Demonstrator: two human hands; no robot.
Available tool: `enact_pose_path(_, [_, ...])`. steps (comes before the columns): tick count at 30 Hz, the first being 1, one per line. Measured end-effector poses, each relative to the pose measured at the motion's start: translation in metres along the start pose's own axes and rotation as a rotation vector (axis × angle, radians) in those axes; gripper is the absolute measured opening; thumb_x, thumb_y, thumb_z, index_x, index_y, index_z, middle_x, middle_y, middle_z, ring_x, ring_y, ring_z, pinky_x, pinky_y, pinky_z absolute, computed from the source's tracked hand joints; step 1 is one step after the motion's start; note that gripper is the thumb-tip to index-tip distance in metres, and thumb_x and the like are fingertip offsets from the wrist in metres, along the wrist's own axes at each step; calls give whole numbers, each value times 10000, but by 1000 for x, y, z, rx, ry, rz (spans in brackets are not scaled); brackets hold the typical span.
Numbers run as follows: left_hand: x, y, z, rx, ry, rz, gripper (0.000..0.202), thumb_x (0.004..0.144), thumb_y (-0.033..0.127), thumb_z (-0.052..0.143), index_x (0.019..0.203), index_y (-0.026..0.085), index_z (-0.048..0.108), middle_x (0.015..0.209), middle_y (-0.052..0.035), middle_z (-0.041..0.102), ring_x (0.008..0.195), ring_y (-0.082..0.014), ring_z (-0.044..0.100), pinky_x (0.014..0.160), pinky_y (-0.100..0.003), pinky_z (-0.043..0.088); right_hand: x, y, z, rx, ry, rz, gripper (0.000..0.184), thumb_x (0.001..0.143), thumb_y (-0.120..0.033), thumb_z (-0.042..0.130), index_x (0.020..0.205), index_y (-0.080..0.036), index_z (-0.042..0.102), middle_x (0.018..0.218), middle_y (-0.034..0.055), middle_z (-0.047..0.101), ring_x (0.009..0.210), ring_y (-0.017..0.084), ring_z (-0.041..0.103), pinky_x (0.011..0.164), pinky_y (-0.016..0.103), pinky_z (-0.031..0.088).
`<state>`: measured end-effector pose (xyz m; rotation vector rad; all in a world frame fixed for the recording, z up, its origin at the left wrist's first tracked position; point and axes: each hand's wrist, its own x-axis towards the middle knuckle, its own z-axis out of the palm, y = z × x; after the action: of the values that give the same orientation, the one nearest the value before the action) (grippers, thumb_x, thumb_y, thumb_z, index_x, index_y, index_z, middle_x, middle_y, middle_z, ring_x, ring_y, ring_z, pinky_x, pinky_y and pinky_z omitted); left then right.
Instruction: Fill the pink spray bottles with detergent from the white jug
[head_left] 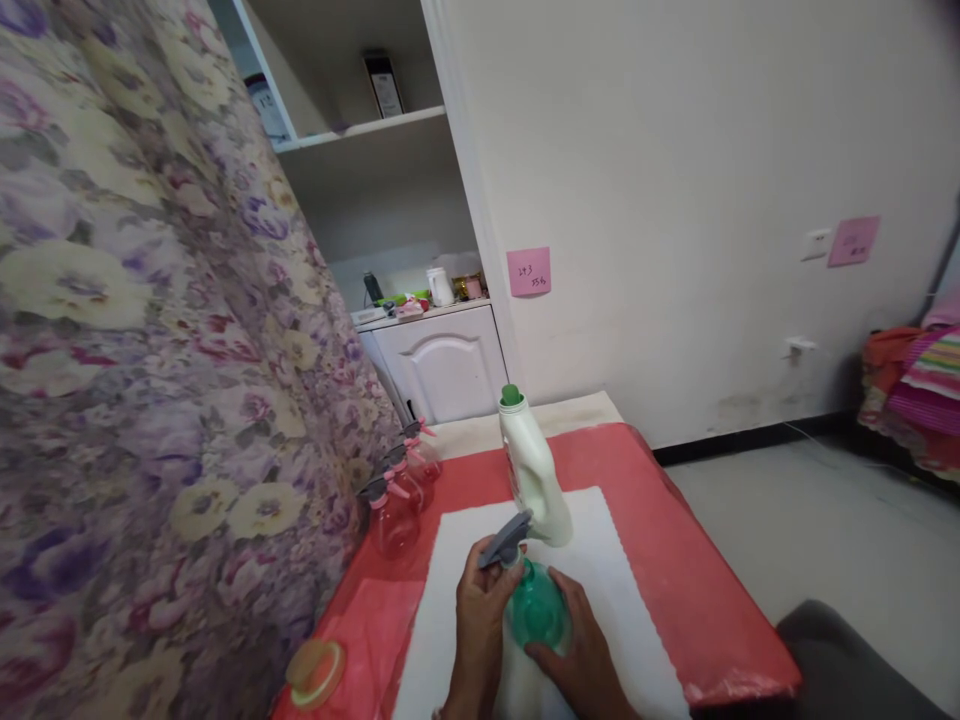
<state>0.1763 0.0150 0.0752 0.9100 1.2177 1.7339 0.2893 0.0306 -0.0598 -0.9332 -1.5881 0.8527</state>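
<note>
My left hand [480, 605] is closed around the grey spray trigger head [507, 540], at the neck of a green see-through spray bottle [538, 605]. Fingers of my right hand [581, 640] wrap the round body of that same bottle from the right. The trigger head sits at or just above the bottle's mouth; whether it is screwed on I cannot tell. Just behind my hands a pale green jug [534, 465] with a handle and green top stands on a white mat [600, 570].
A red-covered table [712, 600] lies under the mat. Along its left edge stand several clear spray bottles with pink triggers [394, 525]. A round yellowish lid [315, 672] is at the front left. A floral curtain [165, 350] hangs at the left; a white cabinet [450, 365] stands behind.
</note>
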Motion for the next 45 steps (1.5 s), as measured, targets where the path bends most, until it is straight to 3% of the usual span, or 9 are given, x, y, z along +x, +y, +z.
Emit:
enact_pose_path(7, [-5,-2,-4,108,10,-7,425,604,305,845,975,194,667,972,-74,771,911,-242,699,822,-335,534,0,-2,-2,4,-5,-7,714,723,-281,723,1357,-249,396,1344,110,558,1264,312,531,1086,499,431])
enact_pose_path(14, [-5,4,-4,186,-98,8,392,643,294,814,1005,190,707,1011,-82,774,961,-257,685,876,-346,516,0,-2,-1,-11,21,-10,715,718,-285,722,1360,-238,412,1328,115,575,1253,323,542,1076,511,442])
enact_pose_path(19, [-1,-5,-7,183,-107,-3,403,670,310,794,1050,205,715,1025,-73,775,988,-264,686,903,-359,514,0,1,-2,-2,-10,-23,726,738,-319,730,1375,-244,390,1345,114,562,1271,320,526,1081,512,436])
enact_pose_path(24, [1,-14,-11,254,-136,36,326,728,408,733,977,198,730,1066,-98,765,988,-282,685,871,-376,531,0,2,0,-6,-10,-5,713,733,-273,719,1365,-240,391,1357,116,550,1282,312,512,1087,507,430])
enact_pose_path(32, [-4,-10,-9,382,-133,107,193,744,390,726,779,201,710,787,-44,724,794,-238,651,781,-353,520,-1,8,2,0,10,-23,727,727,-277,741,1372,-248,407,1372,112,551,1293,315,507,1097,516,419])
enact_pose_path(38, [0,-21,-13,406,-147,113,278,780,394,688,963,185,708,965,-91,748,934,-270,668,847,-389,519,-1,9,1,11,1,-10,738,719,-294,757,1376,-251,423,1373,115,557,1294,324,509,1094,521,422])
enact_pose_path(45, [-3,-22,-15,438,-132,129,237,786,378,692,929,189,711,857,-68,737,895,-267,666,821,-376,516,-1,5,0,20,4,4,716,713,-268,743,1360,-244,438,1368,107,564,1288,309,516,1093,493,427])
